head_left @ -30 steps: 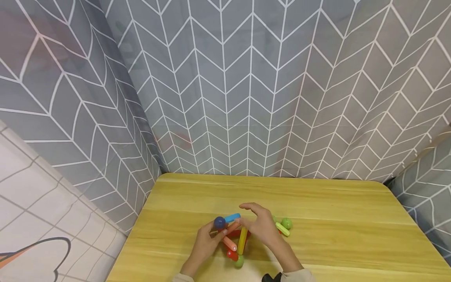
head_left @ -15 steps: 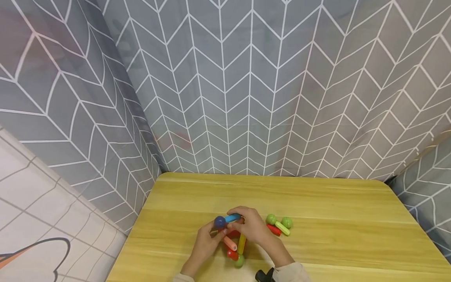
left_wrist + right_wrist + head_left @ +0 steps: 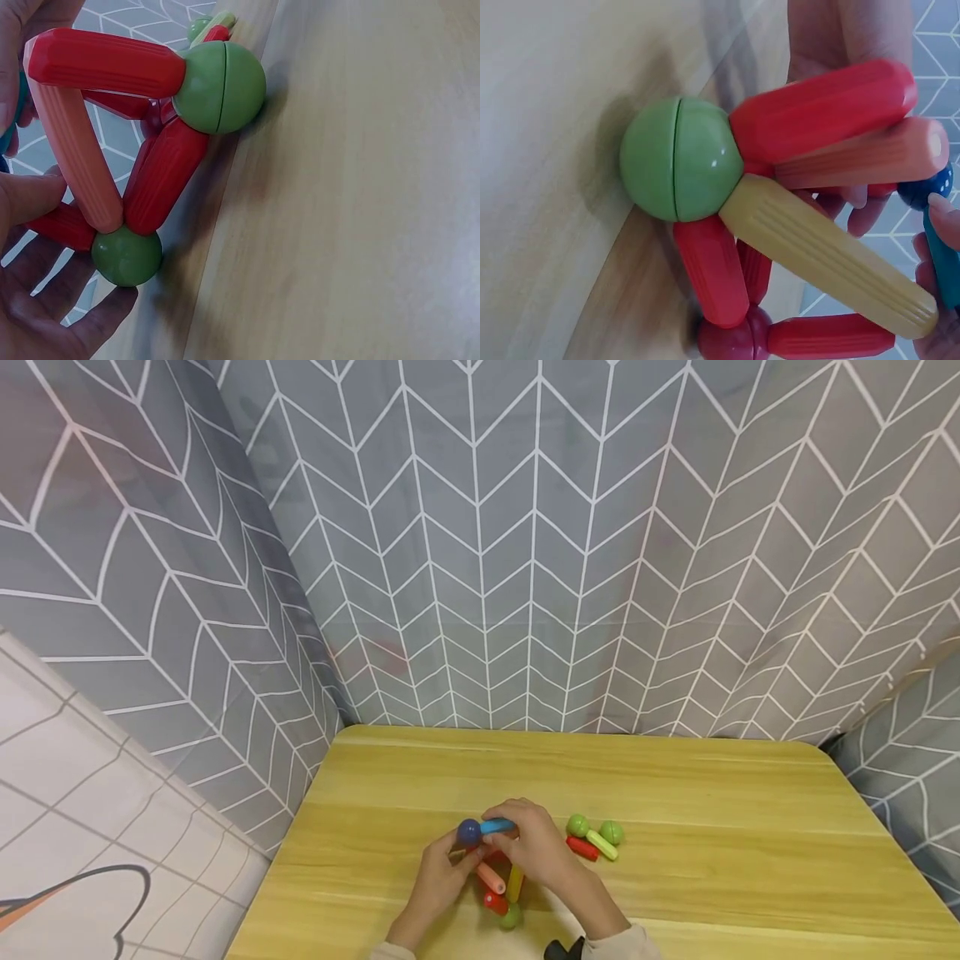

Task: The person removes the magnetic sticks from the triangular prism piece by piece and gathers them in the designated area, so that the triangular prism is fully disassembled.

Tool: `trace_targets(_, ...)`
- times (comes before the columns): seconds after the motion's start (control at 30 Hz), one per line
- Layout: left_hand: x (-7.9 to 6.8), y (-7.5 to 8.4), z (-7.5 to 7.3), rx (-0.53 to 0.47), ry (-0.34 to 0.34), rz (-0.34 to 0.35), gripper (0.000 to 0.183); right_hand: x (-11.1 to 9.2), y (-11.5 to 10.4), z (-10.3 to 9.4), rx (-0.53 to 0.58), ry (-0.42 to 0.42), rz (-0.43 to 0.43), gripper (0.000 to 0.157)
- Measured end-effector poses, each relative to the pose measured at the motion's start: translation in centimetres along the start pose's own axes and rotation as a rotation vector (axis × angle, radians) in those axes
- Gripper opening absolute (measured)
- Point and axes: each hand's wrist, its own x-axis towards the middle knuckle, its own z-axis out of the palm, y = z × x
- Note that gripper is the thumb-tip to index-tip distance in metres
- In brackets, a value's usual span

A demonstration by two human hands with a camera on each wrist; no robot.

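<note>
A toy frame of magnetic sticks and balls stands on the table, with a green ball (image 3: 223,87), a smaller green ball (image 3: 127,256), red sticks (image 3: 825,109), an orange stick (image 3: 79,154) and a yellow stick (image 3: 829,255). My left hand (image 3: 441,874) steadies its left side. The thumb and fingers are round a red stick (image 3: 64,225), and one fingertip touches the smaller green ball. My right hand (image 3: 534,843) pinches a blue stick (image 3: 496,826) whose other end meets a dark blue ball (image 3: 468,832) at the frame's top. My right hand hides part of the frame in the head view.
Right of the frame lie two loose green balls (image 3: 611,832), a lime stick (image 3: 602,845) and a red stick (image 3: 582,848). A black object (image 3: 564,950) shows by the right sleeve. Patterned grey curtains (image 3: 502,568) hang behind the wooden table (image 3: 712,827).
My right hand has moved left and its fingers have closed on the blue stick, uncovering the loose pieces on the right. My left hand has stayed nearly still.
</note>
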Motion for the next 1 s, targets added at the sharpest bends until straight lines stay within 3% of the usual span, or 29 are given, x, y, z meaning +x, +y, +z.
trace_targets(0.5, 0.0, 0.1, -0.2, -0.006, 0.0, 0.007, 0.026, -0.5, -0.8, 0.8, 0.118, 0.046, 0.104, 0.016)
trace_targets(1.0, -0.3, 0.1, 0.0, 0.013, 0.006, -0.007, 0.031, -0.9, -1.2, 1.0, 0.132, 0.048, 0.111, 0.015)
